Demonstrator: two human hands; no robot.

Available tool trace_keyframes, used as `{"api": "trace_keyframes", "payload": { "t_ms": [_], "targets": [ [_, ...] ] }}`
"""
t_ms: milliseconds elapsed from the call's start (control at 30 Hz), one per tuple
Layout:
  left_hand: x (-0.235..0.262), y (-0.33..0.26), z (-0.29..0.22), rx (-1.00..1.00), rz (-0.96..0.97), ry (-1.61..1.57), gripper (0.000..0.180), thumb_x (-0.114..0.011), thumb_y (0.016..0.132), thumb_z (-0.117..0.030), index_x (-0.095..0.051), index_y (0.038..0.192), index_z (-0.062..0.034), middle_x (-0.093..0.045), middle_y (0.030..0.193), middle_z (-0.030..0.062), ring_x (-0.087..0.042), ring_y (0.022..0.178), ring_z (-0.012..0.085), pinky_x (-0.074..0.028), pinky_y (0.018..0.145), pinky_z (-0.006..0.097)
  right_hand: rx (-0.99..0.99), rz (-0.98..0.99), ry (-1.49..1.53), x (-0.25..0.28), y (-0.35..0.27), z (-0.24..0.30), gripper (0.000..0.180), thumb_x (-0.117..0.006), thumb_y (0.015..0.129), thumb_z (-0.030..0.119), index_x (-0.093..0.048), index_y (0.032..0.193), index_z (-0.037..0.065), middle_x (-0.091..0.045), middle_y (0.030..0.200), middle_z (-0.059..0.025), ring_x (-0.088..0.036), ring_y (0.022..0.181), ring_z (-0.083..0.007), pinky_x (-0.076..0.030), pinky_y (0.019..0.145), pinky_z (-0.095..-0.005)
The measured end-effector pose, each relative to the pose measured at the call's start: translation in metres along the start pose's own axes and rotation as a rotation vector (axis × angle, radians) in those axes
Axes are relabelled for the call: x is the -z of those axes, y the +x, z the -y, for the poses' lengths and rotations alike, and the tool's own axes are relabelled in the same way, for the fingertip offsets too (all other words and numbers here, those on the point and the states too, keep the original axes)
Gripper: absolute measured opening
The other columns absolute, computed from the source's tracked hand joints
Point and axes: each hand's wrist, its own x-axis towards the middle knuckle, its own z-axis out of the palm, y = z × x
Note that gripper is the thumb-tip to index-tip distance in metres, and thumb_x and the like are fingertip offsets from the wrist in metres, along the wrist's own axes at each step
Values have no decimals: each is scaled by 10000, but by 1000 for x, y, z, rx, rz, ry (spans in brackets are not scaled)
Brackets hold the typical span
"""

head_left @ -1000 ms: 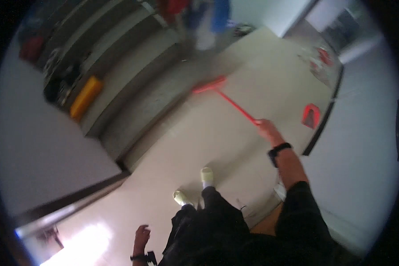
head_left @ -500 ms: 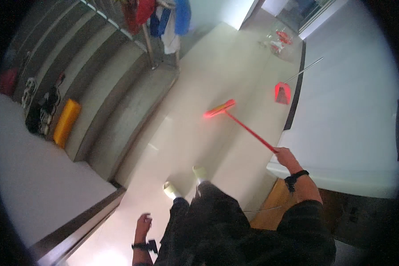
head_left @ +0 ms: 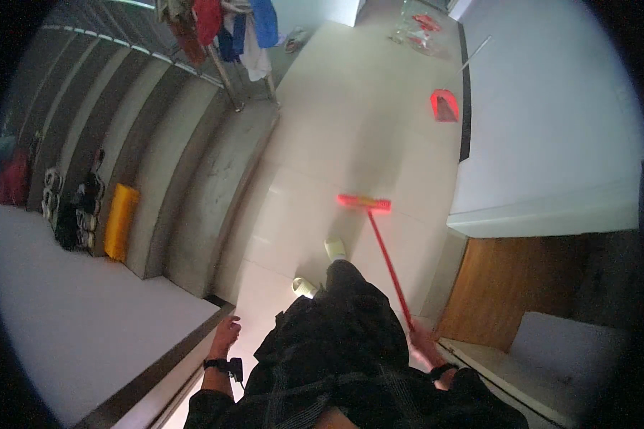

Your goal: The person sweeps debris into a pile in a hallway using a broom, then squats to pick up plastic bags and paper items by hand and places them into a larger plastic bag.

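Note:
A red broom reaches from its head (head_left: 365, 204) on the pale floor, ahead of my feet, down its slim red handle (head_left: 387, 262). My right hand (head_left: 423, 344), a little blurred, is closed round the upper end of that handle, low at my right side. My left hand (head_left: 226, 334) hangs at my left with loosely bent fingers apart, holding nothing, near the edge of a low wall (head_left: 157, 350). Light green slippers (head_left: 304, 287) are on my feet, behind the broom head.
Concrete steps (head_left: 175, 143) rise on the left, with shoes and a yellow block (head_left: 122, 222) on them. Clothes (head_left: 254, 43) hang over a railing. A red dustpan (head_left: 444, 106) stands by the right wall (head_left: 544, 129); clear bags (head_left: 422, 32) lie beyond. A doorway with wooden floor (head_left: 511, 286) opens right.
My right hand has come back toward my body with the broom, and its head now lies more crosswise. The view has moved forward and turned; the dustpan appears farther up.

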Motion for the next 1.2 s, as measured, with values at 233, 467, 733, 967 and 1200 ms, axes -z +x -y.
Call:
{"api": "trace_keyframes", "payload": {
  "t_ms": [233, 467, 733, 967, 1200],
  "targets": [
    [29, 49, -52, -92, 100, -13, 284, -535, 753, -123, -529, 1028, -50, -521, 674, 17, -443, 532, 93, -371, 457, 243, -120, 48, 270, -35, 11, 53, 430, -454, 816, 135, -409, 1236, 51, -562, 822, -185, -555, 766, -314, -440, 616, -389],
    [42, 61, -139, -188, 61, 246, 274, -500, 764, -131, -525, 1014, -23, -558, 744, 55, -507, 670, 123, -433, 595, 270, 66, -174, -201, 37, 263, 54, 188, -455, 740, 85, -533, 902, 28, -569, 721, -180, -551, 703, -370, -453, 616, -441],
    [84, 113, -205, -152, 47, 122, 249, -514, 786, -140, -540, 1007, -29, -584, 769, 78, -529, 682, 151, -445, 624, 282, -159, -125, 249, 170, 312, 197, 198, -401, 858, 174, -511, 1012, 115, -493, 545, -93, -496, 401, -214, -401, 356, -325],
    [85, 150, -244, -62, 115, 260, 256, -546, 775, -142, -547, 996, -13, -555, 722, 40, -511, 662, 113, -434, 595, 250, -111, 4, -109, 71, 188, 152, 396, -409, 859, 213, -405, 1251, 155, -575, 657, -150, -569, 569, -243, -444, 491, -360],
    [123, 217, -353, -148, 223, 609, 259, -545, 774, -156, -551, 996, -22, -583, 771, 66, -554, 754, 185, -454, 674, 318, -160, 63, 312, 39, 160, 257, 542, -476, 810, 177, -296, 1320, 150, -573, 699, -171, -555, 581, -291, -435, 504, -385]
  ]
}}
